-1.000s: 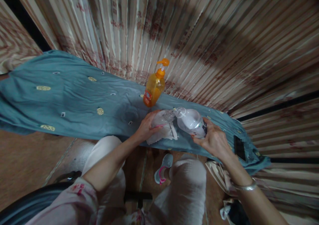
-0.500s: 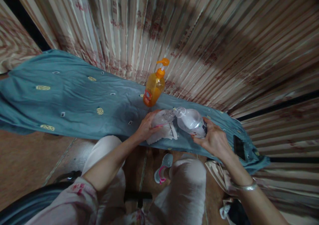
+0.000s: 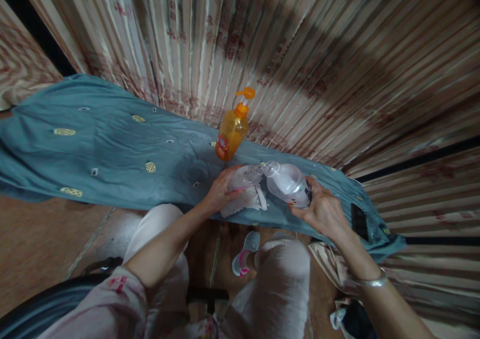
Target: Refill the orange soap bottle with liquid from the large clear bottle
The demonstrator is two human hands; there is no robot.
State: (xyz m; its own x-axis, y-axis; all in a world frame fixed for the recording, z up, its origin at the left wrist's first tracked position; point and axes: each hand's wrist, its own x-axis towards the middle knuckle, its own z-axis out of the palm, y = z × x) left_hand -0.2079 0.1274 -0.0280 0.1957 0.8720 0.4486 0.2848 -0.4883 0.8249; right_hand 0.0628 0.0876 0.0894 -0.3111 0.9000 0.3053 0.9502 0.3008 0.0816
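Note:
My left hand (image 3: 221, 191) is closed around a small clear plastic bottle (image 3: 242, 177), its mouth tilted up to the right. In my right hand (image 3: 320, 204) is a larger clear plastic bottle (image 3: 288, 183) with a dark label, tipped so its neck meets the neck of the small one. Whether liquid runs between the two mouths I cannot tell. A white cloth (image 3: 247, 201) lies under the small bottle. Behind them an orange pump bottle (image 3: 231, 131) stands on the table, part full of orange liquid.
The narrow table wears a teal cloth (image 3: 116, 154) with yellow pineapple prints. A dark phone (image 3: 360, 221) lies near its right end. Pleated curtains (image 3: 240, 39) hang right behind the table. Below its front edge are my knees and a grey shoe (image 3: 245, 254).

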